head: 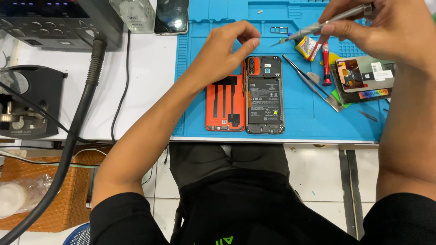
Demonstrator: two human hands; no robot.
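The opened phone (pixel 265 94) lies long axis twelve-to-six on the blue surface (pixel 309 122); the left hand (pixel 227 47), fingers loosely curled and holding nothing, hovers at its eleven o'clock, nearer; the right hand (pixel 363 27) grips tweezers (pixel 318 28) at two o'clock.

Wicker basket (pixel 59 190) beside black hose (pixel 77 122), red screwdriver (pixel 326 63).

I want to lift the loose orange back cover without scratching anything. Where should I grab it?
Probably pinch the orange back cover by its long left edge, coming from the left: that edge lies free on the blue mat. Its right edge sits against the opened phone, and the left hand hovers over its top.
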